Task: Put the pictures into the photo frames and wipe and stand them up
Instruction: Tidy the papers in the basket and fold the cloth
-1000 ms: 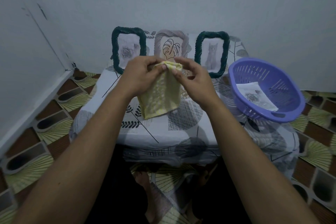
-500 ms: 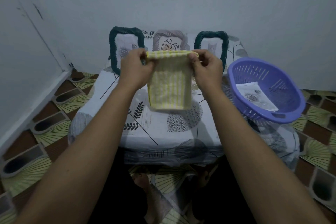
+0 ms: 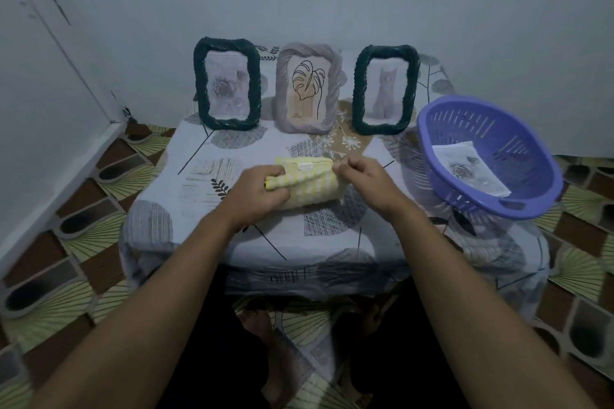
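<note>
Three frames stand on the patterned table.

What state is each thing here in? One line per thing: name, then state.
Left dark green woven photo frame: standing upright, rose picture inside.
Grey woven photo frame: standing upright, leaf drawing inside.
Right dark green woven photo frame: standing upright, cat picture inside.
Yellow checked cloth: folded, on the cloth-covered table.
Purple plastic basket: holds one loose printed sheet.
Left hand: grips cloth's left end.
Right hand: pinches cloth's right edge.
</note>
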